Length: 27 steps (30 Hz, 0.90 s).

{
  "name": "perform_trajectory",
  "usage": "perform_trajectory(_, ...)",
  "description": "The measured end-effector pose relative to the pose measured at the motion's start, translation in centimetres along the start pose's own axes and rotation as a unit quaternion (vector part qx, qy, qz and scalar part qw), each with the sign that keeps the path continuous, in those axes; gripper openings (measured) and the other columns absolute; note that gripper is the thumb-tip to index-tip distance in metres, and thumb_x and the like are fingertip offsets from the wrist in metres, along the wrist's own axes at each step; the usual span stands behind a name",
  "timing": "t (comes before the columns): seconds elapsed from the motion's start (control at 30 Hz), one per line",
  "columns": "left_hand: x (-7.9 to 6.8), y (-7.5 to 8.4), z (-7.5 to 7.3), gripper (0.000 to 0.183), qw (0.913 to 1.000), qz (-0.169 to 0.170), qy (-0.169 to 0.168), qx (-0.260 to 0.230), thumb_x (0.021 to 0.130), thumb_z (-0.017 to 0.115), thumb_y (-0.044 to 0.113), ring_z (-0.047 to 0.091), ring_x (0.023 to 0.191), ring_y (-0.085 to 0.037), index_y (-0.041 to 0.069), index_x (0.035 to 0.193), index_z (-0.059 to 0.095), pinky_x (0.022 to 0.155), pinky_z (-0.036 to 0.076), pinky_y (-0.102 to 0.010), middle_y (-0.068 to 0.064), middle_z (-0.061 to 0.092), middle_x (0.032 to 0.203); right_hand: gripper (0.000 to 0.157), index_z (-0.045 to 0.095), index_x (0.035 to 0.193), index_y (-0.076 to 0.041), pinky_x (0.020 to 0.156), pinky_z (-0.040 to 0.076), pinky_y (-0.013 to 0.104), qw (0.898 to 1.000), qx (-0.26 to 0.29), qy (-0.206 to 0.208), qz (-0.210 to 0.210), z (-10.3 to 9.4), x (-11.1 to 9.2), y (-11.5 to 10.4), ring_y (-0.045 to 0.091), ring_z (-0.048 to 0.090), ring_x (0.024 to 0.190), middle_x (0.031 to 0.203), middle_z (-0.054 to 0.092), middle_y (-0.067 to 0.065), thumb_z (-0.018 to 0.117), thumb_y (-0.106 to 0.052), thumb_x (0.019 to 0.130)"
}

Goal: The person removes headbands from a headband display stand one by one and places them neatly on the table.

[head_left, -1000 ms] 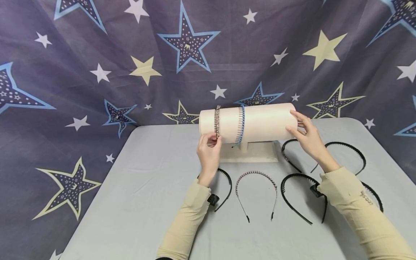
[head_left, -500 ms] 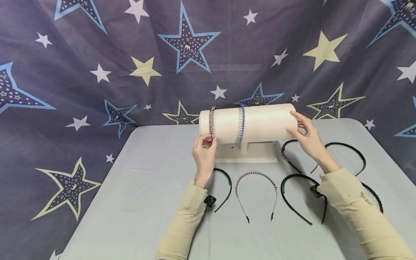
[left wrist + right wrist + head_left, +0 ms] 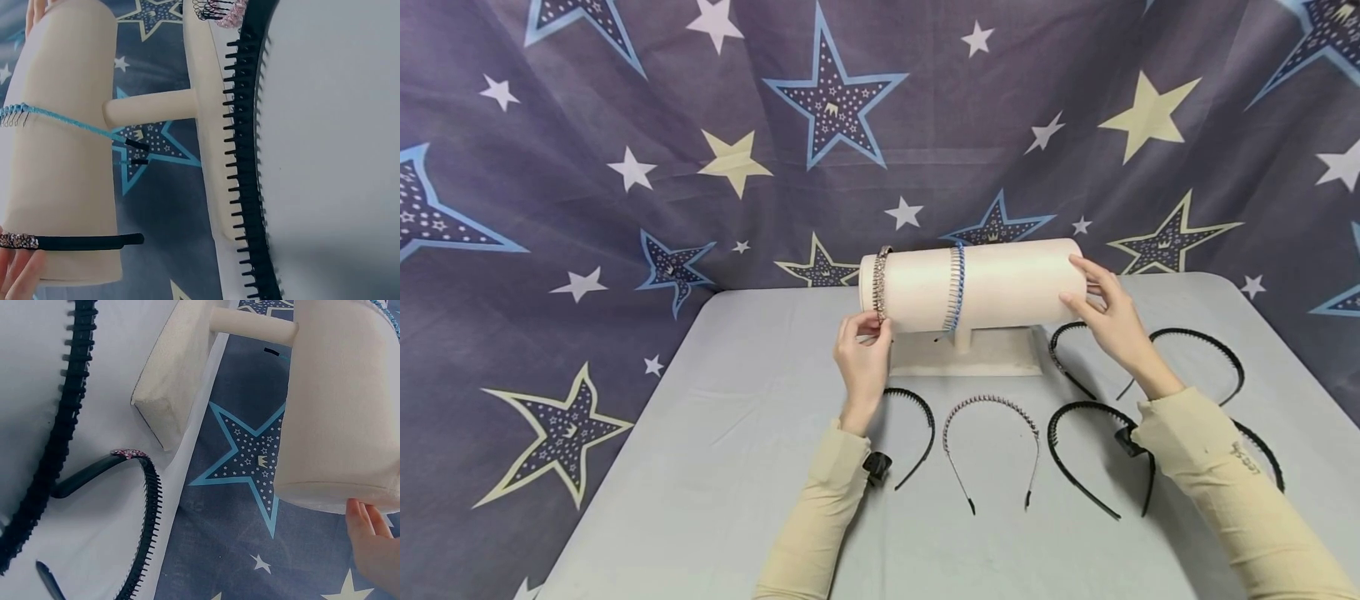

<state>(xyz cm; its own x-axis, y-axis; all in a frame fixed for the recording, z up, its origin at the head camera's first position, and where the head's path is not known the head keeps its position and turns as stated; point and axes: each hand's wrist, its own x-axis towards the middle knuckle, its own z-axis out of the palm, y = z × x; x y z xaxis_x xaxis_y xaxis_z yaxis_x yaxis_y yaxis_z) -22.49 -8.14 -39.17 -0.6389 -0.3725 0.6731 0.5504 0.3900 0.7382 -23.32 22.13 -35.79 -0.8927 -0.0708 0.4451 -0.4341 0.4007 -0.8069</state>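
A cream padded cylinder lies sideways on its T-shaped stand. Near its left end, a black headband with a glittery beaded band goes over it. My left hand pinches this headband low on the front; in the left wrist view, fingers lie against the sparkly part and the black end sticks out beyond. Further right, a blue toothed headband hangs around the cylinder, touched by neither hand. At the right end rests my right hand, fingers extended against the end face in the right wrist view.
The stand's flat base sits on the pale-covered table. In front lie a pinkish headband and black headbands, others farther right. A starry curtain hangs behind.
My left hand has slid the glittery headband leftward along the cylinder, closer to its left end. My right hand and the blue headband have stayed put.
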Motion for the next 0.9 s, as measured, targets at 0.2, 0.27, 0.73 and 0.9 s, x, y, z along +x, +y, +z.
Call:
perform_trajectory(0.2, 0.1, 0.1, -0.4, 0.011, 0.9999, 0.001, 0.002, 0.01, 0.074, 0.063, -0.005, 0.057, 0.067, -0.026, -0.007, 0.084, 0.06, 0.058, 0.055, -0.025, -0.017, 0.055, 0.077, 0.049, 0.034, 0.133, 0.001, 0.083, 0.039, 0.004, 1.0, 0.006, 0.002, -0.007, 0.1, -0.4, -2.1, -0.001, 0.04, 0.096, 0.12, 0.035, 0.02, 0.051, -0.003, 0.087)
perform_trajectory(0.27, 0.2, 0.9, -0.7, 0.011, 0.9999, 0.006, 0.006, 0.012, 0.073, 0.063, -0.008, 0.057, 0.066, -0.029, -0.01, 0.083, 0.059, 0.057, 0.055, -0.029, -0.02, 0.055, 0.076, 0.049, 0.035, 0.133, 0.001, 0.084, 0.039, 0.005, 1.0, 0.009, 0.002, -0.008, 0.0, -0.3, -1.8, -0.001, 0.041, 0.097, 0.12, 0.035, 0.02, 0.051, -0.003, 0.087)
perform_trajectory(0.73, 0.9, 2.8, -2.1, 0.011, 0.9996, 0.015, 0.022, 0.004, 0.07, 0.06, -0.015, 0.055, 0.065, -0.036, -0.017, 0.08, 0.056, 0.056, 0.055, -0.037, -0.027, 0.053, 0.075, 0.051, 0.037, 0.135, -0.015, 0.086, 0.04, 0.008, 1.0, -0.007, 0.002, 0.007, 0.0, 0.2, 0.7, 0.002, 0.041, 0.099, 0.124, 0.036, 0.012, 0.054, -0.015, 0.087)
perform_trajectory(0.9, 1.2, 2.4, -2.6, 0.011, 0.9996, 0.003, 0.028, 0.005, 0.07, 0.061, -0.014, 0.056, 0.065, -0.036, -0.017, 0.08, 0.056, 0.056, 0.055, -0.033, -0.027, 0.055, 0.075, 0.051, 0.037, 0.135, -0.014, 0.086, 0.04, 0.008, 1.0, -0.01, 0.004, 0.004, 0.0, 0.2, 0.7, 0.001, 0.041, 0.099, 0.123, 0.036, 0.012, 0.054, -0.014, 0.087)
